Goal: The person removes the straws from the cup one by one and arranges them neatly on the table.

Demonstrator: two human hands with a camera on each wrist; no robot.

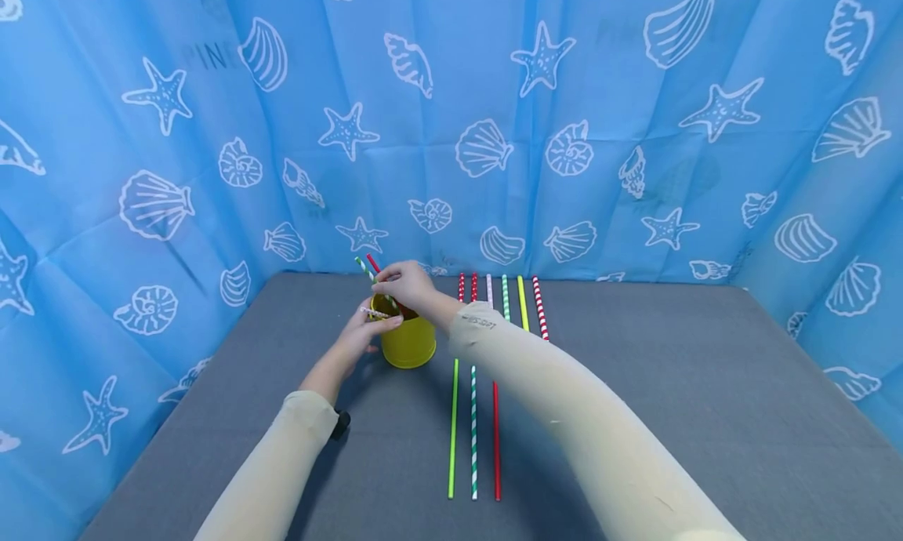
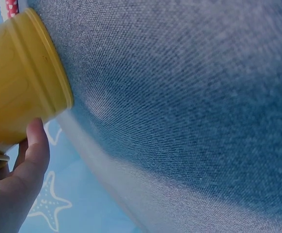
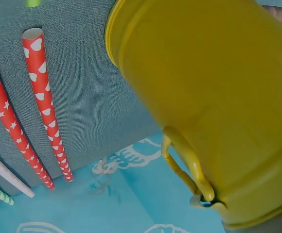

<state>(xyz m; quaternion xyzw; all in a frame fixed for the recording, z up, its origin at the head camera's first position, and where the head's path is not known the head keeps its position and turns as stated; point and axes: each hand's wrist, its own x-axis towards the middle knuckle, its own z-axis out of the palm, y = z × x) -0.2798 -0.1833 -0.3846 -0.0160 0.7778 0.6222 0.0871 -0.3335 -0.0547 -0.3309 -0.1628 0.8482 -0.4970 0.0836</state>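
Observation:
A yellow metal bucket (image 1: 409, 345) stands upright on the grey tabletop, left of centre. My left hand (image 1: 360, 335) grips its left side, with the thumb along the rim in the head view; the left wrist view shows fingers against the bucket wall (image 2: 19, 77). Above the opening, my right hand (image 1: 407, 285) pinches a red straw (image 1: 373, 263). A green-and-white striped straw (image 1: 363, 267) leans beside it; whether the fingers hold that one too, I cannot tell. A pale patterned straw (image 1: 375, 313) rests inside near the left thumb. The right hand hides part of the opening.
Behind the right forearm lie several straws, including a heart-patterned red one (image 3: 44, 104), a star-patterned red one (image 3: 12, 121) and a yellow one (image 1: 522, 302). Nearer lie a lime straw (image 1: 453, 431), a green-striped straw (image 1: 474, 435) and a plain red straw (image 1: 497, 443). A blue curtain (image 1: 451, 78) hangs behind.

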